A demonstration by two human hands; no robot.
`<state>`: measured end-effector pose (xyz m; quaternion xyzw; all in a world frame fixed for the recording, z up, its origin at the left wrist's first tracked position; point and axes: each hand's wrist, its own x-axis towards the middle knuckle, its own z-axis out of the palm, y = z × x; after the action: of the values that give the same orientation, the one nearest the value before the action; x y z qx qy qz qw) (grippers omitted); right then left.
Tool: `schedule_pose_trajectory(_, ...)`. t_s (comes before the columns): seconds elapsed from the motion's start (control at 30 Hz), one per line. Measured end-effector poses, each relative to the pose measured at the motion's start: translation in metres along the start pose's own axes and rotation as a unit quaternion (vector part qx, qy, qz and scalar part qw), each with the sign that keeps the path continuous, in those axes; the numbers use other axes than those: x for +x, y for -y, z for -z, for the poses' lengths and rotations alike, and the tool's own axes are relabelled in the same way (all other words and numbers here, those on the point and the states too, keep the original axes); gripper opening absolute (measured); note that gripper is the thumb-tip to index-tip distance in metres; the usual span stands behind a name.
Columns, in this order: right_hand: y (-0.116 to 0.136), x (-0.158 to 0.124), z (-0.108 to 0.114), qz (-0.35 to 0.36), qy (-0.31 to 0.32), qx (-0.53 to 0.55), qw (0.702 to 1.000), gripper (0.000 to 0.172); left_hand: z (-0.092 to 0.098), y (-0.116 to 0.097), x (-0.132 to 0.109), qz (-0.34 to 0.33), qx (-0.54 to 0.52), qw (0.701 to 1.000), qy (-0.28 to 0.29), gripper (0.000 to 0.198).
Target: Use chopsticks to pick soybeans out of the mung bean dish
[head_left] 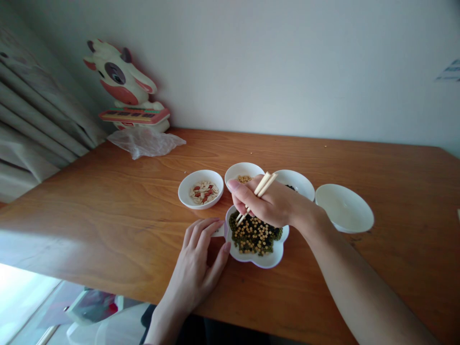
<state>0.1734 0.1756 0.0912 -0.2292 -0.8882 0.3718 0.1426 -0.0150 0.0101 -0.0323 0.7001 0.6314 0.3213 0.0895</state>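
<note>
My right hand (268,199) is closed around a pair of wooden chopsticks (261,188), whose tips reach down into a flower-shaped white bowl (264,262). That bowl holds green beans (276,234) mixed with yellow beans (251,235). At the bowl's left side my left hand (199,254) rests with fingers apart, touching the bowl's handle (218,231) and rim. Behind stand a round bowl of yellow beans (239,167) and a bowl with dark beans (304,184), both partly covered by my right hand. A bowl of pale seeds and reddish nuts (194,203) sits further left.
A white bowl (345,208) stands at the right. Toward the back left are a cow-shaped toy keyboard (131,91) and a clear plastic bag (145,143). Curtains (36,115) hang at the left, and a wall rises behind the wooden table (108,206).
</note>
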Motion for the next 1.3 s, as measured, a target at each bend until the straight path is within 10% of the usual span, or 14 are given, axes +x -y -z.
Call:
schedule_pose_trajectory(0.63, 0.000, -0.004, 0.008, 0.040, -0.039, 0.021, 0.998, 0.073, 0.001, -0.001, 0.000, 0.005, -0.003, 1.000, 0.003, 0.041)
schedule_pose_trajectory(1.0, -0.001, -0.049, 0.070, 0.038, -0.351, 0.021, 0.935, 0.075, 0.003, -0.004, 0.000, 0.009, -0.017, 1.000, 0.012, 0.043)
schedule_pose_trajectory(1.3, -0.023, -0.029, 0.056, -0.032, -0.266, -0.005, 0.963, 0.077, 0.005, -0.007, 0.003, 0.002, -0.037, 0.999, 0.003, 0.042)
